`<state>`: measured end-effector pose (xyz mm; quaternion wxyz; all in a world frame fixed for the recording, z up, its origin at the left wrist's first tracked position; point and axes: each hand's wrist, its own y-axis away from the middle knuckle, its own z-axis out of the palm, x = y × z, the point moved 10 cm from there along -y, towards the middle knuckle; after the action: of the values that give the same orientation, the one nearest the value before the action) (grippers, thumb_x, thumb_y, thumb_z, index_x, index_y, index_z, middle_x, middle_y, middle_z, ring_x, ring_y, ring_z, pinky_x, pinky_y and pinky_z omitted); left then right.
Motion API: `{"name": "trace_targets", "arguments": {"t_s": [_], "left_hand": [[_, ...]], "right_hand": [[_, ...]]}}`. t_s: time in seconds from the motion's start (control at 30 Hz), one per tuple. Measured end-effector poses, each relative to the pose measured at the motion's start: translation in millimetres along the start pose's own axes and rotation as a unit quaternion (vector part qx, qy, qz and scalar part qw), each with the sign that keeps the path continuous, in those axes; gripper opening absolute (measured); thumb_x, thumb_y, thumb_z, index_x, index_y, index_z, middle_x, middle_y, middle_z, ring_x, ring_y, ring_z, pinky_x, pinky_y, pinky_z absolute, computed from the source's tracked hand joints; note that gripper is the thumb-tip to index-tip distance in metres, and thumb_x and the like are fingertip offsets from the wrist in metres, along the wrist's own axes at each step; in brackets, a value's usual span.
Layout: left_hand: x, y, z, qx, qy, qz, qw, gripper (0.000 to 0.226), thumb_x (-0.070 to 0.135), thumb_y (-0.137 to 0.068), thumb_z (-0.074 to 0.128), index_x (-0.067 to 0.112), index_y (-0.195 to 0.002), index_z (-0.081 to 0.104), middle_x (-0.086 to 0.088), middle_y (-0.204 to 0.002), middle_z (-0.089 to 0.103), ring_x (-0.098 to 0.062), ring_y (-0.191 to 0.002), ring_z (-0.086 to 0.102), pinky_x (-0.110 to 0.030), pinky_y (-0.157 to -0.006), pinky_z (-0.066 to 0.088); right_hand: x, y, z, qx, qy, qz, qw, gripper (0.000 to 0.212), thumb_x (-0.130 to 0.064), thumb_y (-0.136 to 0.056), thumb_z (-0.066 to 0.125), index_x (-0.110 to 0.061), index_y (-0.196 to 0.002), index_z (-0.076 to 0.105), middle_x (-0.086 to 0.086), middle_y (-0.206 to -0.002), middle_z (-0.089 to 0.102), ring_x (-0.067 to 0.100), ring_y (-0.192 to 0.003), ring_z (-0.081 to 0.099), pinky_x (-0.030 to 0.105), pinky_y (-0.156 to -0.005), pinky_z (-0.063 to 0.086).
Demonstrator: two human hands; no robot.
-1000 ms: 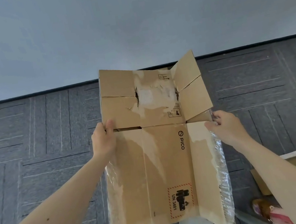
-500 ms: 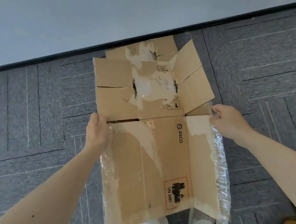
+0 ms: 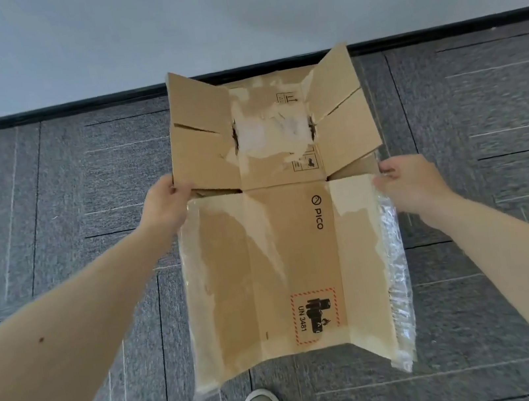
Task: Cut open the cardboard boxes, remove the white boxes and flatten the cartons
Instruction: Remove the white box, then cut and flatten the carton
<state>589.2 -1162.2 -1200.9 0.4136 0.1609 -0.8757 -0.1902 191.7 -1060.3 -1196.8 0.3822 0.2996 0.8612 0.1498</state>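
We read two marks on the opened-out cardboard carton [image 3: 267, 269], which is held up over the grey carpet floor [image 3: 48, 200]. Low down is a red-hatched label [image 3: 315, 316] saying "UN 3481", and just right of it, higher, the printed "PICO" logo [image 3: 318, 214]. The handling symbols on the upper panel are too small for us to read. The left hand [image 3: 167, 208] grips the carton's left edge at the fold, fingers curled. The right hand [image 3: 409, 184] pinches the right edge, where crinkled clear film [image 3: 395, 266] hangs.
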Motion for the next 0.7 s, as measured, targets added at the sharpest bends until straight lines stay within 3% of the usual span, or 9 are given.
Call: {"name": "trace_targets", "arguments": {"t_s": [0.17, 0.27, 0.37, 0.47, 0.57, 0.63, 0.7], "left_hand": [[19, -36, -5, 0.021, 0.001, -0.002, 1.0, 0.026, 0.03, -0.101, 0.05, 0.012, -0.117, 0.061, -0.006, -0.102, 0.065, -0.018, -0.072, 0.056, -0.032, -0.064, 0.048], [13, -40, 8, -0.037, 0.036, -0.066, 0.996, 0.039, 0.035, -0.1, 0.055, 0.019, -0.136, 0.052, -0.005, -0.111, 0.066, -0.022, -0.089, 0.066, -0.039, -0.081, 0.057], [2, -31, 14, -0.095, -0.051, -0.089, 0.99, 0.053, 0.035, -0.099, 0.058, 0.018, -0.147, 0.044, -0.007, -0.131, 0.056, -0.026, -0.114, 0.058, -0.043, -0.095, 0.05], [-3, -16, 10, -0.1, -0.066, -0.087, 0.989, 0.049, 0.029, -0.098, 0.059, 0.019, -0.145, 0.047, -0.009, -0.13, 0.057, -0.028, -0.11, 0.059, -0.041, -0.088, 0.052], [4, 7, 12, -0.111, -0.076, -0.07, 0.988, 0.04, 0.023, -0.1, 0.056, 0.018, -0.14, 0.05, -0.006, -0.125, 0.057, -0.026, -0.105, 0.06, -0.037, -0.082, 0.053], [16, 26, 11, -0.113, -0.055, -0.063, 0.99, 0.029, 0.02, -0.1, 0.058, 0.019, -0.129, 0.056, -0.008, -0.122, 0.061, -0.023, -0.097, 0.063, -0.036, -0.081, 0.056], [35, 48, 8, -0.12, -0.041, -0.053, 0.991, 0.021, 0.017, -0.099, 0.058, 0.017, -0.121, 0.06, -0.009, -0.112, 0.067, -0.019, -0.084, 0.065, -0.033, -0.073, 0.057]], "right_hand": [[-27, -35, -1, 0.031, 0.009, -0.025, 0.999, 0.024, -0.009, -0.093, 0.056, 0.005, -0.11, 0.067, 0.021, -0.113, 0.067, 0.038, -0.111, 0.059, 0.048, -0.097, 0.049], [-27, -40, 16, -0.038, -0.02, -0.019, 0.999, 0.047, -0.015, -0.091, 0.054, -0.004, -0.136, 0.053, 0.016, -0.138, 0.055, 0.034, -0.128, 0.05, 0.042, -0.106, 0.043], [-14, -24, 39, -0.148, -0.024, 0.011, 0.989, 0.058, -0.015, -0.098, 0.051, -0.021, -0.153, 0.032, 0.003, -0.156, 0.033, 0.024, -0.138, 0.038, 0.029, -0.101, 0.035], [-4, -7, 39, -0.16, 0.004, 0.008, 0.987, 0.029, -0.01, -0.1, 0.045, -0.019, -0.124, 0.056, 0.008, -0.145, 0.046, 0.026, -0.127, 0.045, 0.032, -0.093, 0.038], [-4, 19, 27, -0.137, -0.015, 0.01, 0.99, 0.024, -0.007, -0.099, 0.041, -0.017, -0.108, 0.061, 0.008, -0.133, 0.054, 0.026, -0.121, 0.05, 0.03, -0.091, 0.042], [-6, 38, 14, -0.114, -0.038, 0.02, 0.993, 0.03, -0.006, -0.099, 0.039, -0.001, -0.12, 0.061, 0.022, -0.135, 0.055, 0.038, -0.122, 0.053, 0.049, -0.101, 0.046], [-14, 61, -5, -0.088, -0.071, 0.03, 0.993, 0.033, -0.008, -0.1, 0.043, -0.002, -0.129, 0.059, 0.021, -0.122, 0.063, 0.034, -0.108, 0.063, 0.054, -0.098, 0.05]]}}
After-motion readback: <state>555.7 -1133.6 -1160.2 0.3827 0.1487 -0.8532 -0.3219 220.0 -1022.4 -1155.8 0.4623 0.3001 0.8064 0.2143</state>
